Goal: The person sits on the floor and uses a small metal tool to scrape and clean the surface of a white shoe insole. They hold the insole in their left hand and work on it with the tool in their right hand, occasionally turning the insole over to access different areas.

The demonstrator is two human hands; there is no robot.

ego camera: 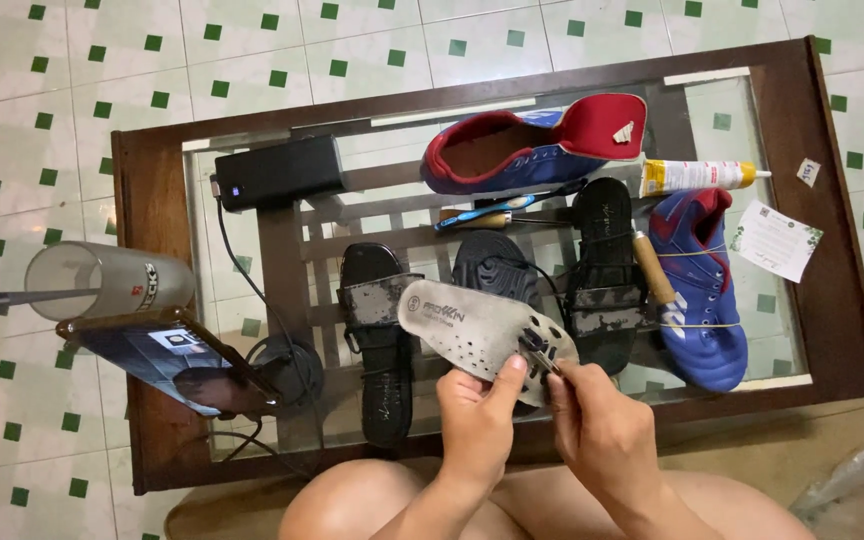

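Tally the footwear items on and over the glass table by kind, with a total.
Blue-and-red sports shoes: 2 (one lying at the back, one at the right)
Black sandals: 2 (left, right)
Grey insoles: 1 (the insole held by the left hand and right hand)
Total: 5

One head-worn camera looked steeply down from close above, facing the glass-topped table (832, 200) that stretched away beyond the fingers (512, 375), knees nearest the lens.
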